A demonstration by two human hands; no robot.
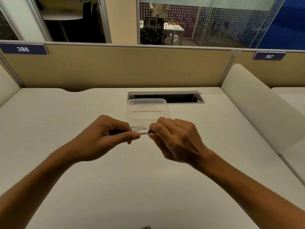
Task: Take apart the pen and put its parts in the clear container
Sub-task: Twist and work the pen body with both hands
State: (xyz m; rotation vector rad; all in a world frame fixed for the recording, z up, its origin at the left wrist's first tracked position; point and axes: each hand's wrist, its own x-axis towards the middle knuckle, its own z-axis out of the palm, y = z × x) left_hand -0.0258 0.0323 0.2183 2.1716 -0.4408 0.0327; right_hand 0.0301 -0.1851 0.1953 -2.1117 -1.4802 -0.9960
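Observation:
A white pen (143,132) with black print lies level between both hands, above the white desk (115,179). My left hand (107,134) grips its barrel, fingers curled round it. My right hand (173,138) pinches the dark end piece at the pen's right end. Most of the pen is hidden inside the hands. Just behind the hands stands the clear container (147,111), open on top, with nothing visible inside.
A rectangular cable slot (181,97) opens in the desk behind the container. Tan partition panels (115,68) close off the back, and white side dividers (257,103) stand left and right. A small dark object (146,227) shows at the bottom edge.

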